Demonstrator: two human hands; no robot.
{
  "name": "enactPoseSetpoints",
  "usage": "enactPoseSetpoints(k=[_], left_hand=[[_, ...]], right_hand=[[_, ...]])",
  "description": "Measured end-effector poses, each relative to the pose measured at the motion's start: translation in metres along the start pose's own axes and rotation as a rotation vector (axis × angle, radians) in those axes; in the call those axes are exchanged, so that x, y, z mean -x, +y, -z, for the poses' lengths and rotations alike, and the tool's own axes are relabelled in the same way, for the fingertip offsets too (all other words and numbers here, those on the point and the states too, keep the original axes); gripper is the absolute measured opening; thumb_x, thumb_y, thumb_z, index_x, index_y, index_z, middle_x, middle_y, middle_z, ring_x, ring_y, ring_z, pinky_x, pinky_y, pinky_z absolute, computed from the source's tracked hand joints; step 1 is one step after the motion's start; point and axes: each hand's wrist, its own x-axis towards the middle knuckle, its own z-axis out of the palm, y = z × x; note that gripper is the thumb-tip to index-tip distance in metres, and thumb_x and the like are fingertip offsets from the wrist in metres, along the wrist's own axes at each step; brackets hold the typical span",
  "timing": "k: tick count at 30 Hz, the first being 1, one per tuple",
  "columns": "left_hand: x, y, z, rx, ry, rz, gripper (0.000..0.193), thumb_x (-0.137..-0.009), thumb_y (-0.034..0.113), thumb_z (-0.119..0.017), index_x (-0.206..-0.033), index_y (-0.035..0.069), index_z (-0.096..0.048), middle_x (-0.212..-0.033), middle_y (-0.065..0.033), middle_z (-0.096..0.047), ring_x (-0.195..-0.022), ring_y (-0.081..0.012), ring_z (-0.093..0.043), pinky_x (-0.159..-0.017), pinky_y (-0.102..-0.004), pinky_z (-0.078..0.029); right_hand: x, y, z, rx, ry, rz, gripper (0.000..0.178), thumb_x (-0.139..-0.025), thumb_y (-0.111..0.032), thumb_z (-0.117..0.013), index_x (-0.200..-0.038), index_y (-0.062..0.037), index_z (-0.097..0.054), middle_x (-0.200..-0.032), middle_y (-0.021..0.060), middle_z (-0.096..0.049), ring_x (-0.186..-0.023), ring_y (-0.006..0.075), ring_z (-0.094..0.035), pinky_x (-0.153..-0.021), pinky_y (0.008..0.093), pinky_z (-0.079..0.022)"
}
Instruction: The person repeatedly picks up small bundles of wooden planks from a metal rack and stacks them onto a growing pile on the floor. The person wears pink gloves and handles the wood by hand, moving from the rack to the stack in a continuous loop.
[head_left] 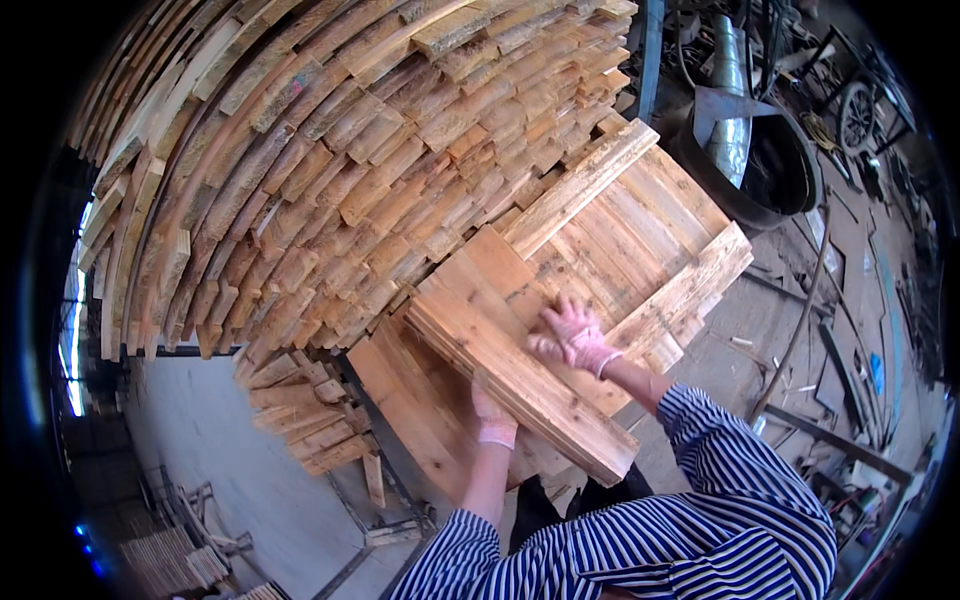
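A layer of flat wooden boards (520,365), their edges lined up in a stack, lies at a slant in front of me. My left hand (493,412), in a pale pink glove, grips the near left edge of that stack; its fingertips are partly hidden against the wood. My right hand (575,335), gloved the same way, rests on top of the boards with its fingers spread. Beyond it, more planks (625,215) lie side by side between two rough wooden strips. Under the stack on the left, another set of boards (400,385) shows.
A tall pile of cut lumber (370,150) fills the far left. Short wood pieces (315,415) sit on a rack at lower left. On the right stand a round black bin (760,165) and a silver duct (731,100). Metal bars (840,445) and scraps lie on the floor.
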Motion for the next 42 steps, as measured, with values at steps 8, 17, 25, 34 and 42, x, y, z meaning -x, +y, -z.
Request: enactPoseSetpoints(k=[8,17,25,34,42], left_hand=[[-0.041,-0.071,-0.09,0.005,-0.091,0.082,0.079,-0.082,0.055,-0.075,-0.14,0.007,-0.052,-0.132,-0.0162,-0.061,-0.119,-0.034,-0.061,-0.104,-0.0505,-0.052],[-0.06,-0.063,-0.088,-0.042,-0.059,0.094,0.083,-0.086,0.056,-0.072,-0.144,0.003,-0.048,-0.134,-0.019,-0.06,-0.121,-0.0369,-0.06,-0.108,-0.0513,-0.049],[-0.055,-0.053,-0.118,0.009,-0.068,0.172,0.075,-0.089,0.06,-0.066,-0.143,0.01,-0.051,-0.134,-0.0152,-0.061,-0.122,-0.0359,-0.06,-0.102,-0.0524,-0.053],[-0.081,-0.08,-0.153,-0.107,-0.121,0.161,0.094,-0.088,0.071,-0.057,-0.155,0.008,-0.037,-0.146,-0.0196,-0.051,-0.13,-0.0382,-0.053,-0.11,-0.0547,-0.046],[-0.074,-0.099,-0.17,-0.199,0.129,0.239,0.086,-0.093,0.067,-0.048,-0.152,0.005,-0.041,-0.146,-0.0174,-0.053,-0.132,-0.0356,-0.054,-0.112,-0.0545,-0.044]], right_hand=[[0.025,0.047,0.095,-0.349,-0.154,-0.148,0.113,-0.073,-0.061,-0.079,-0.157,-0.0031,-0.03,-0.14,0.0303,-0.052,-0.134,0.0416,-0.052,-0.11,0.0467,-0.046],[-0.076,0.128,0.05,-0.283,-0.05,-0.094,0.106,-0.079,-0.046,-0.08,-0.16,-0.0069,-0.025,-0.148,0.0285,-0.047,-0.136,0.0447,-0.048,-0.112,0.0468,-0.043],[-0.006,0.06,0.061,-0.402,-0.159,0.183,0.116,-0.074,-0.065,-0.078,-0.16,-0.0083,-0.026,-0.141,0.0306,-0.049,-0.133,0.0459,-0.05,-0.11,0.0505,-0.045],[-0.026,0.145,0.121,-0.344,-0.004,-0.02,0.105,-0.075,-0.057,-0.082,-0.16,-0.0152,-0.036,-0.143,0.0295,-0.048,-0.128,0.0404,-0.054,-0.108,0.0454,-0.047],[-0.06,0.173,0.054,-0.106,0.072,0.023,0.093,-0.089,-0.063,-0.064,-0.159,-0.0117,-0.031,-0.158,0.033,-0.03,-0.14,0.0528,-0.04,-0.116,0.0516,-0.039]])
